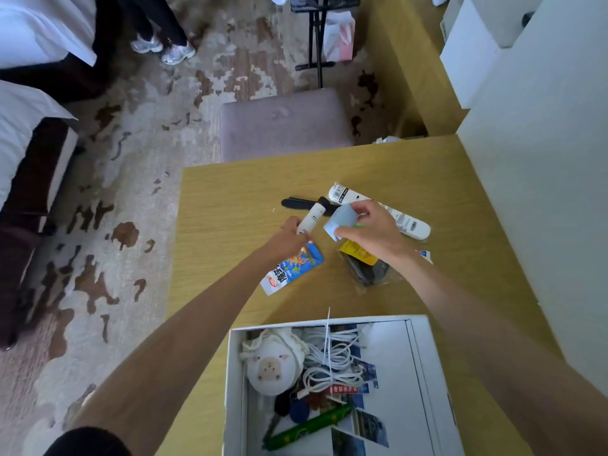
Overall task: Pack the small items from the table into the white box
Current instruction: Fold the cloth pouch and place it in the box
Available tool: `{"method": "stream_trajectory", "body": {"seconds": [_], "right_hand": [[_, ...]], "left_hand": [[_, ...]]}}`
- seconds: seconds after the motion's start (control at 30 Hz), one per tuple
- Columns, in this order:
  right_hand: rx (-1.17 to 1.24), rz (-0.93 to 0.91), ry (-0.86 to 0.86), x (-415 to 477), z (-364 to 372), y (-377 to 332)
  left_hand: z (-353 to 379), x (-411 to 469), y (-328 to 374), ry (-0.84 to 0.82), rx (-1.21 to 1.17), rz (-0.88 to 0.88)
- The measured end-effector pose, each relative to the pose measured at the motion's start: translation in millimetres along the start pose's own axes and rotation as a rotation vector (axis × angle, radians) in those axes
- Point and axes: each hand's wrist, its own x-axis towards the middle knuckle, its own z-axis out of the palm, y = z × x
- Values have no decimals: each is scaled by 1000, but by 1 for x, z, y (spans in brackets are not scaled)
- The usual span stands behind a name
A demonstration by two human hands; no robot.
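My left hand closes on the lower end of a small white tube with a black cap lying on the wooden table. My right hand holds a small grey-blue packet just above the table. Beneath the hands lie a blue snack packet, a yellow-labelled clear bag of dark things, a long white remote and a black comb-like item. The open white box at the near edge holds a plush pouch, white cables, a green tube and cards.
A grey upholstered stool stands past the table's far edge. A white wall borders the table on the right. Beds and a person's legs and sneakers are on the carpet to the left. A small packet lies by my right wrist.
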Motion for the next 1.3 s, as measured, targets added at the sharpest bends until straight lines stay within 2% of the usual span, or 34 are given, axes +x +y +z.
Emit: {"method": "stream_trajectory", "body": {"seconds": [0.17,0.3,0.37,0.5,0.57,0.63,0.7,0.8,1.0,1.07,1.3], "right_hand": [[243,-43,-70,-82,-24,-18],[275,-75,-115,-153,-26,-18],[371,-10,-122,-179,-17,-8],[866,204,-210,-220,1,18],[955,254,-213,-234,5,27],[856,263,-180,-244,7,33],[604,220,-197,-252,6,41],[83,46,-342,-262,-1,50],[-560,-237,-635,-271,9,54],[-677,-301,-672,-270,18,57],[-717,-283,-770,-270,38,72]], "left_hand": [[-27,-83,6,-28,-172,243],[-24,-149,3,-32,-307,339],[-13,-174,-2,-56,-295,372],[20,-207,-19,-97,-272,374],[34,-219,-27,-110,-234,357],[43,-230,-36,-107,-197,347],[48,-239,-44,-68,-173,342],[52,-253,-54,-7,-69,336],[56,-276,-67,-23,-114,300],[57,-283,-70,-26,-125,284],[58,-297,-86,28,-142,261]]}}
